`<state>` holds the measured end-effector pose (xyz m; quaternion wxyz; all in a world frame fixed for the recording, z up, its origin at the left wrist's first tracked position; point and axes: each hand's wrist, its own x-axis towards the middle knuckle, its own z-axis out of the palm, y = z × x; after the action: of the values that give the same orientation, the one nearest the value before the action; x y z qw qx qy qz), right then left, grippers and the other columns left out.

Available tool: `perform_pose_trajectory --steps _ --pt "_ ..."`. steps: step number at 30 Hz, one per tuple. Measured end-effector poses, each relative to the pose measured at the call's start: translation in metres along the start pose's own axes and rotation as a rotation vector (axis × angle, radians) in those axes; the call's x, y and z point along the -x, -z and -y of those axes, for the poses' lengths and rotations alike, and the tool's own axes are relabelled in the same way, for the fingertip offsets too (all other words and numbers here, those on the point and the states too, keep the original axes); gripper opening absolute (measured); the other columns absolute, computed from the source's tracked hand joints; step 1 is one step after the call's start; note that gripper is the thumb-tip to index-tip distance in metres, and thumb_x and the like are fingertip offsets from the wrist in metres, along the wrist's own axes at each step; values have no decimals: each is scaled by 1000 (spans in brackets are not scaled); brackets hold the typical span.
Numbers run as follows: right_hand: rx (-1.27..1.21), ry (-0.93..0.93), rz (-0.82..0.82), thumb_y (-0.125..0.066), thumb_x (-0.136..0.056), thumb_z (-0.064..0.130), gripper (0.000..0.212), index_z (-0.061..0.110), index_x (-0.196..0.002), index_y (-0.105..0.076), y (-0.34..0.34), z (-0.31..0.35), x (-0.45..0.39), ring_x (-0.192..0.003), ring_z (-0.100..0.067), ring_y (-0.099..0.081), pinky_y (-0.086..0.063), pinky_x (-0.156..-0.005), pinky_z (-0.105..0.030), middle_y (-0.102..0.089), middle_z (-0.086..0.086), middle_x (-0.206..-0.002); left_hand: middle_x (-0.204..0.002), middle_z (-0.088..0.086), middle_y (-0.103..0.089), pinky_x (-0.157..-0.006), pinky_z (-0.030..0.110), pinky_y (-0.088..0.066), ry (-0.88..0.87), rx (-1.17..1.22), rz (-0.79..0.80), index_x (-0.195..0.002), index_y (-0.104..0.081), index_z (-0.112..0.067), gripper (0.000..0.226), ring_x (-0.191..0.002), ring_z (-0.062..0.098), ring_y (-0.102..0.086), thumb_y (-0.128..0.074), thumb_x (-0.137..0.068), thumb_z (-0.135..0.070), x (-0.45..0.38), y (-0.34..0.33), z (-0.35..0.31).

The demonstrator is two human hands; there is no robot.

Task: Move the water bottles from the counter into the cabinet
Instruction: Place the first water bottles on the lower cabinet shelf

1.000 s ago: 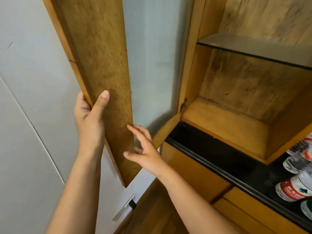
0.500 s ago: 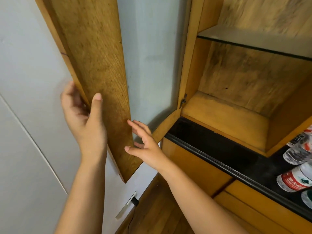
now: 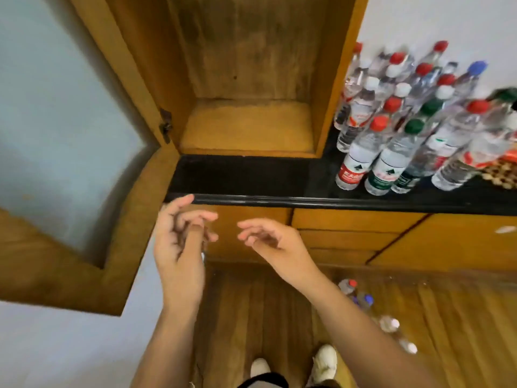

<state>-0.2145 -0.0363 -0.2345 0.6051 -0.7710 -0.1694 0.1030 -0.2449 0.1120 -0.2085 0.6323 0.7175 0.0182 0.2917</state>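
Water bottles [image 3: 405,127] stand clustered on the black counter [image 3: 240,177], right of the cabinet [image 3: 246,124]; caps red, white, green, one blue. We see the cabinet door [image 3: 70,169] swung wide to the left, bottom shelf bare wood. Our left hand [image 3: 181,242] and right hand [image 3: 271,242] hover below the counter edge, fingers loosely spread, holding nothing. Blurry, probably more bottles on the floor [image 3: 375,312] at right.

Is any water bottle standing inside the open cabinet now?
No, the cabinet floor is bare wood; the bottles all stand outside, on the black counter beside it.
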Motion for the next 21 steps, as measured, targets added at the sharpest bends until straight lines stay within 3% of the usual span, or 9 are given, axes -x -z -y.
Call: perform_pose_trajectory --steps 4,9,11,15,18,21 --pt "74 -96 -213 -55 -88 3 29 20 -109 -63 72 -51 59 -87 3 -60 -48 -83 -15 -64 12 -95 -82 -9 -67 -55 11 -47 240 -92 386 -105 -57 -29 19 -66 10 -60 -43 -94 -21 42 -82 33" --pt "45 -261 -448 -55 -84 -4 34 20 -106 -66 148 -113 140 -84 0 -62 -47 -77 -14 -65 10 -88 -82 -9 -68 -62 20 -49 416 -210 809 -99 -60 -33 26 -68 14 -61 -44 -96 -13 100 -178 66" --pt "-20 -335 -542 -54 -84 -5 37 25 -103 -64 169 -134 168 -85 -2 -62 -51 -79 -22 -64 13 -87 -82 -7 -69 -67 26 -50 500 -233 918 -98 -60 -33 24 -70 18 -61 -45 -96 -14 121 -211 76" --pt "-117 -468 -716 -53 -83 -11 44 29 -96 -63 198 -179 214 -84 -12 -63 -54 -79 -38 -64 10 -84 -79 -10 -69 -61 16 -49 593 -313 1098 -94 -60 -37 26 -68 8 -62 -46 -96 -16 160 -270 102" --pt "-233 -567 -829 -51 -81 -16 46 27 -93 -64 208 -228 236 -83 -16 -64 -53 -77 -36 -65 2 -85 -77 -12 -69 -56 8 -47 638 -379 1197 -91 -61 -38 26 -70 2 -62 -46 -95 -17 186 -308 137" --pt "-354 -637 -905 -49 -79 -20 43 19 -90 -66 208 -288 246 -83 -20 -64 -52 -73 -31 -67 -6 -86 -76 -3 -68 -57 11 -49 708 -392 1229 -90 -61 -33 27 -68 7 -62 -46 -94 -10 205 -339 187"
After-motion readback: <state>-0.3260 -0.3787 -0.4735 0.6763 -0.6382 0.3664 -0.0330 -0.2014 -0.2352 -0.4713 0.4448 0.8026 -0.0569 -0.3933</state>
